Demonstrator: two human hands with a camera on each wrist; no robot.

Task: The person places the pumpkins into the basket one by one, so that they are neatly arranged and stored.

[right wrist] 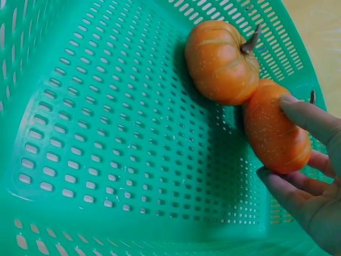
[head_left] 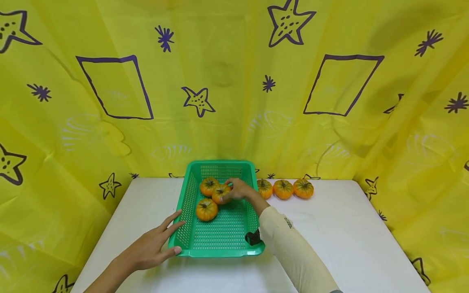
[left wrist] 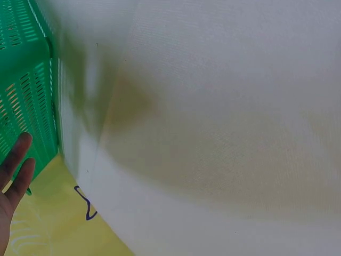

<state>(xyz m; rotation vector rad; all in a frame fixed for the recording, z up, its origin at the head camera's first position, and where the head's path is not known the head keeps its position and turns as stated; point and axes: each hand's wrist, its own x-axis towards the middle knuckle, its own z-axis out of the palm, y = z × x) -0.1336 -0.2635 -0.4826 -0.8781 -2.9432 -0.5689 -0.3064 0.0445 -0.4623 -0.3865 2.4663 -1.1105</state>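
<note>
A green basket (head_left: 220, 253) holds several small orange pumpkins. My right hand (head_left: 239, 190) reaches over the basket's right wall and grips one pumpkin (head_left: 220, 194) by its sides, thumb and fingers around it. That pumpkin (right wrist: 274, 128) lies against another pumpkin (right wrist: 221, 63) in the right wrist view, where my right hand (right wrist: 314, 160) comes in from the right. A third pumpkin (head_left: 207, 210) rests nearer the front. My left hand (head_left: 150, 246) has its fingers spread at the basket's left rim; two fingers of the left hand (left wrist: 13, 181) show beside the perforated wall.
Three more pumpkins, one of them an orange pumpkin (head_left: 283, 189), stand in a row on the white table (head_left: 329, 236) right of the basket. A black patch (head_left: 253, 238) is at the basket's front right corner. Yellow patterned curtain (head_left: 234, 81) surrounds the table.
</note>
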